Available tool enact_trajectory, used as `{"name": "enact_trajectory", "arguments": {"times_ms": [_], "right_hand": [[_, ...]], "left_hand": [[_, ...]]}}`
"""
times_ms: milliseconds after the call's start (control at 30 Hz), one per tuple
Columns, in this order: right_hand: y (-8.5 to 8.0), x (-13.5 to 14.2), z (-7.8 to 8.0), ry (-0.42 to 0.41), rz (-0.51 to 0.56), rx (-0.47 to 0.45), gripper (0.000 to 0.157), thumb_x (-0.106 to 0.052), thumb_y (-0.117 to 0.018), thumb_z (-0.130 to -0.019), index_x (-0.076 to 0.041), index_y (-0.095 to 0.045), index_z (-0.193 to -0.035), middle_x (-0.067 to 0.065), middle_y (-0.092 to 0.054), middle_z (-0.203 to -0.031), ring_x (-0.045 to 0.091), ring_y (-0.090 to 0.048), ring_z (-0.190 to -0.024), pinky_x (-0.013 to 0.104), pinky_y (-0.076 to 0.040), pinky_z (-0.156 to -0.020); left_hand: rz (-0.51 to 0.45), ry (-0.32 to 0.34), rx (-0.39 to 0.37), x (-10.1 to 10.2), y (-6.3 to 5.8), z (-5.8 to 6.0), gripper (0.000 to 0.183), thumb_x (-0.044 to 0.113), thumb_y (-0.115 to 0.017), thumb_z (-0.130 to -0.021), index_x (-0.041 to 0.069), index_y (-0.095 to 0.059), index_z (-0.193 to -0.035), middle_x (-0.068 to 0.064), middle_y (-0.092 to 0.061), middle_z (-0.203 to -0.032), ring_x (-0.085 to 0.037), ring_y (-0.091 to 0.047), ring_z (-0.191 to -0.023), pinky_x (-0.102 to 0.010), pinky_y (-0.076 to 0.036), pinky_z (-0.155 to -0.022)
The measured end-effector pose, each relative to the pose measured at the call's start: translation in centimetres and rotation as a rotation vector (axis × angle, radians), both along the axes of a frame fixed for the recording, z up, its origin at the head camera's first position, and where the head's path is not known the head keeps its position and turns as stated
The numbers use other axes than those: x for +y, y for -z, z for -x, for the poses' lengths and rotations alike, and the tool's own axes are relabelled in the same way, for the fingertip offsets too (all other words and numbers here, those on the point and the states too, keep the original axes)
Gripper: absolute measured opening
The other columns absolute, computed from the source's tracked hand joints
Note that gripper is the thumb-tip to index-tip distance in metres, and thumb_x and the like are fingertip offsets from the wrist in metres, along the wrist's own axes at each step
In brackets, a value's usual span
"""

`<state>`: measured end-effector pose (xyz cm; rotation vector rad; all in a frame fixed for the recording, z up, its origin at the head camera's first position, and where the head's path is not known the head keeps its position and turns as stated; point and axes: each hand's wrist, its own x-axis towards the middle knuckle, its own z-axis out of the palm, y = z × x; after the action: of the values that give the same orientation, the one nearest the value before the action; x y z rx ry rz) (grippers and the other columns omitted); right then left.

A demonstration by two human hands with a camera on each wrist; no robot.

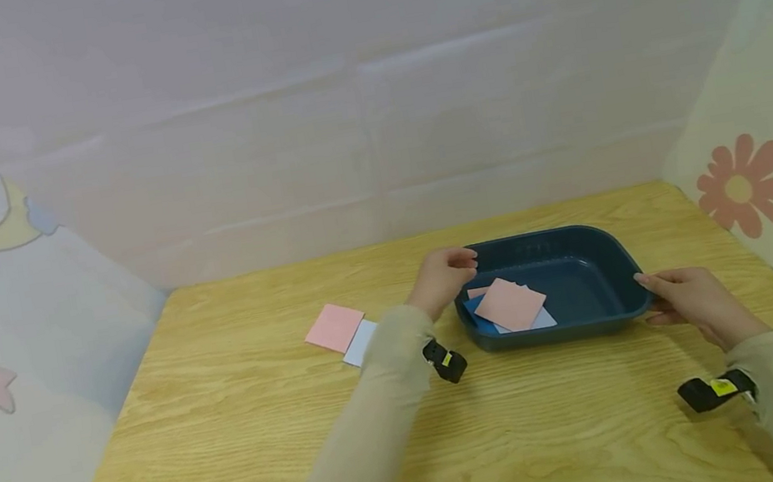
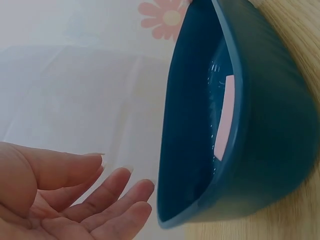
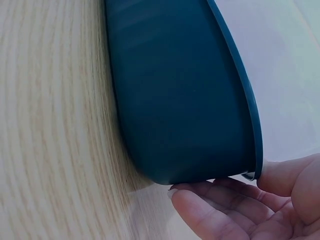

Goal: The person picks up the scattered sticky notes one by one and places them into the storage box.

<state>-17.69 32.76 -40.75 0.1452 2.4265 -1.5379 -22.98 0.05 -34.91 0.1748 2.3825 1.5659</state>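
A dark blue plastic basin [image 1: 579,286] stands on the wooden table, its rounded rim facing up. Inside, toward its left end, lie several square paper pieces: a pink one [image 1: 510,304] on top, with blue [image 1: 478,316] and pale ones partly covered beneath. My right hand [image 1: 695,302] grips the basin's right end, thumb at the rim and fingers against the outer wall, as the right wrist view shows. Beside the left end is my left hand [image 1: 444,278], its fingers loosely bent and holding nothing; in the left wrist view a gap separates the fingertips [image 2: 142,192] from the rim.
Left of the basin, a pink square [image 1: 335,328] and a pale square [image 1: 360,342] lie on the table [image 1: 235,433], the pale one partly behind my left sleeve. Printed cloth walls [image 1: 251,153] rise at the back and both sides. Each wrist wears a black strap.
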Motion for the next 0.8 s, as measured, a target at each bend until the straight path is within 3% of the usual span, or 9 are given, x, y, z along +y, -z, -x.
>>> {"name": "enact_trajectory", "arguments": {"times_ms": [533,800], "right_hand": [[-0.1,0.6,-0.1,0.001,0.01,-0.013,0.065,-0.031,-0.037,-0.106,0.029,-0.035,-0.13,-0.002,-0.066,-0.086,0.005,-0.067,-0.073,0.029,-0.057,-0.07],[-0.2,0.6,0.0,-0.006,0.002,-0.018,0.065,-0.031,-0.037,-0.106,0.029,-0.032,-0.131,-0.001,-0.065,-0.087,0.005,-0.066,-0.074,0.029,-0.057,-0.07]], "left_hand": [[-0.048,-0.023,0.022,-3.0,1.2,-0.4,0.033,-0.003,-0.056,-0.095,-0.003,-0.06,-0.128,-0.015,-0.063,-0.118,-0.029,-0.057,-0.113,-0.038,-0.047,-0.096],[-0.068,-0.049,0.001,-4.3,1.2,-1.1,0.035,-0.001,-0.058,-0.095,-0.002,-0.058,-0.13,-0.016,-0.062,-0.121,-0.029,-0.058,-0.114,-0.038,-0.048,-0.095]]}}
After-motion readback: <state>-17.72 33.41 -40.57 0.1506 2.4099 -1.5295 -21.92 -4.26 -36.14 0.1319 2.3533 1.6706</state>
